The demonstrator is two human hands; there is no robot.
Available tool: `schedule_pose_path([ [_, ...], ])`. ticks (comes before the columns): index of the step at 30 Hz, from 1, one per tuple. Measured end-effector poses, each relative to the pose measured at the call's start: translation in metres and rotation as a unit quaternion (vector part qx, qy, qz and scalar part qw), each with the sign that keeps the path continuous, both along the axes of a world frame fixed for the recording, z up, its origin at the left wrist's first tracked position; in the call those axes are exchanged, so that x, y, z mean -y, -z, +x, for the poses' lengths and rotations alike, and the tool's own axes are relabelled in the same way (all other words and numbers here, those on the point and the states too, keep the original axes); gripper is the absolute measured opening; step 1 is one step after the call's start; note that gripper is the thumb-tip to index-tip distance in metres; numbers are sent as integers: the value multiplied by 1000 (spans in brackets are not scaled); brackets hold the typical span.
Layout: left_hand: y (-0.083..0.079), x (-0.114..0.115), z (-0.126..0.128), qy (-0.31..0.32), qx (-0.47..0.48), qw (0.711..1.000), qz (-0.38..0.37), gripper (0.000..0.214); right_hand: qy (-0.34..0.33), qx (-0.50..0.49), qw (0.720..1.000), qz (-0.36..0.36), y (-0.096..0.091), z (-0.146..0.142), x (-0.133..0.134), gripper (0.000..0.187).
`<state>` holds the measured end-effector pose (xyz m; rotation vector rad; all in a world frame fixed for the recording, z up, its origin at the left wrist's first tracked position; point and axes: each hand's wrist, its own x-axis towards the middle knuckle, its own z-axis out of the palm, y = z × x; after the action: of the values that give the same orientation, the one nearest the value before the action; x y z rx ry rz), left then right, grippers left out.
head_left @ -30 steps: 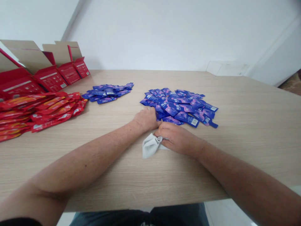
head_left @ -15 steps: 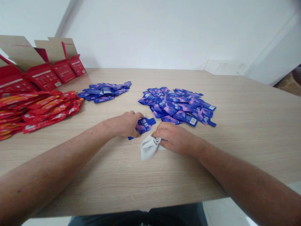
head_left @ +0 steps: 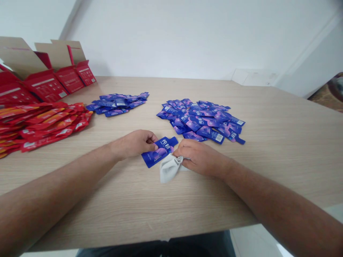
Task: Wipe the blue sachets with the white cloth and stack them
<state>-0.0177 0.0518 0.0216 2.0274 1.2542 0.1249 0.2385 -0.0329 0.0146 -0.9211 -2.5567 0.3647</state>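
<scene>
My left hand (head_left: 135, 144) rests on the light wood table, its fingertips pinching the edge of a blue-and-purple sachet (head_left: 158, 152). That sachet lies almost flat, its spout end pointing right. My right hand (head_left: 200, 159) sits just beyond it, closed on a crumpled white cloth (head_left: 169, 169). Their sides almost meet. A loose heap of similar blue sachets (head_left: 199, 119) lies just past my right hand, and neither hand touches it. The cloth's lower part hangs out from my fingers.
A smaller blue sachet heap (head_left: 118, 103) lies left of centre on the wooden table (head_left: 276, 153). Red sachets (head_left: 45, 125) are piled at the left, with open red cartons (head_left: 45, 84) behind them. A white wall stands beyond the table.
My left hand has drawn a blue sachet away from the heap, leftward and toward me, and the sachet now lies flatter and more visible. My right hand and the cloth stay nearly still.
</scene>
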Motion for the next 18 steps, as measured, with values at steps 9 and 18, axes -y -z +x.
schedule_pose_path([
  [9, 3, 17, 16, 68, -17, 996, 46, 22, -8, 5, 1000, -1, 0, 0, 1, 21],
  [18, 15, 16, 10, 61, 25, 998, 6, 24, -5, 2, 1000, 27, -8, 1, 10, 24],
])
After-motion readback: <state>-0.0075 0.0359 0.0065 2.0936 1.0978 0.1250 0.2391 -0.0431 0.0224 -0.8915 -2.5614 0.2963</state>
